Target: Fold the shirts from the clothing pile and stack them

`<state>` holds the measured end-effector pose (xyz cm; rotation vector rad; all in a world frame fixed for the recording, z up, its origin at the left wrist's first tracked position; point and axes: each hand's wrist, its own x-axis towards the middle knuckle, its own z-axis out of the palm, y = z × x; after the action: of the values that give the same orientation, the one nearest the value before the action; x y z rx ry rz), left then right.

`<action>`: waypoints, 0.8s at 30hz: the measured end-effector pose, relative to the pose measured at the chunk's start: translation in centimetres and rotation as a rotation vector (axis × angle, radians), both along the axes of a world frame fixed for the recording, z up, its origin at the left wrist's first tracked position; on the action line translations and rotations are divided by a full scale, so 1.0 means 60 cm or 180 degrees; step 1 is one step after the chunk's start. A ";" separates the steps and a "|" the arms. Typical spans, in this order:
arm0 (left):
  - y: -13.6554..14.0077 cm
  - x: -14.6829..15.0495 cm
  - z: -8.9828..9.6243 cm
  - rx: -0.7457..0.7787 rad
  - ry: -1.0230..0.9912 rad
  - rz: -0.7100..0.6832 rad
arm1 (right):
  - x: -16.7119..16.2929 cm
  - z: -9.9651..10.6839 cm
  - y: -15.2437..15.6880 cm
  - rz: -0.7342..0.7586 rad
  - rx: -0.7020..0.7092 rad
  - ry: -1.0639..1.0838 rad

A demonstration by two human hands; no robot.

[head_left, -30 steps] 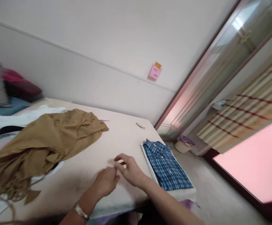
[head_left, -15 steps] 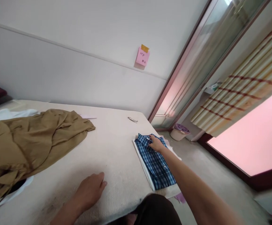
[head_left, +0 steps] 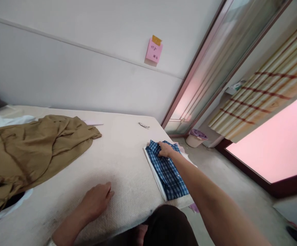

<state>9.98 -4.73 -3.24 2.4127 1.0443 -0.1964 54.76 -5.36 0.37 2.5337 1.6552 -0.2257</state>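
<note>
A blue plaid shirt [head_left: 167, 174] lies folded at the table's right end, on top of white folded cloth [head_left: 155, 176]. My right hand [head_left: 165, 150] is at its collar, fingers bent down and closed on the fabric; the fingertips are partly hidden. My left hand [head_left: 97, 200] rests on the pale table cover [head_left: 120, 150] with its fingers curled in and nothing visible in them. To the left of that hand, a crumpled brown garment [head_left: 41, 147] is spread over white cloth.
Glasses or a similar small item [head_left: 143, 125] lie near the table's back edge. A pink note [head_left: 154, 51] is taped to the wall behind. On the floor past the right end stands a bin [head_left: 196, 138] with a purple liner. My dark-clothed knee [head_left: 172, 225] is at the front edge.
The view has shifted slightly, so most things sit a little higher in the picture. Both hands keep nearly the same places, the right one still at the shirt's collar.
</note>
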 end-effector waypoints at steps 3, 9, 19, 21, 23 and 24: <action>0.005 -0.001 0.002 0.0011 0.0015 0.0017 | -0.003 0.012 0.005 0.0139 -0.0061 -0.0120; 0.005 -0.001 0.004 0.0032 0.0000 -0.0087 | -0.014 0.047 -0.051 0.0569 -0.0026 -0.0284; -0.005 -0.001 0.004 0.0025 -0.0070 -0.0097 | -0.031 0.023 -0.130 0.0658 -0.0214 -0.0405; -0.005 -0.006 0.007 0.0026 -0.0071 -0.0078 | -0.030 0.016 -0.147 0.0503 -0.0133 -0.0396; -0.005 -0.011 0.008 0.0040 -0.0047 -0.0079 | -0.031 0.009 -0.173 0.0349 -0.0001 -0.0343; -0.004 -0.013 0.008 0.0053 -0.0042 -0.0080 | -0.031 0.005 -0.188 0.0272 0.0081 -0.0292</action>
<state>9.21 -4.99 -2.75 2.4399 1.0141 -0.1809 52.88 -16.66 0.66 2.4446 1.7370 -0.0800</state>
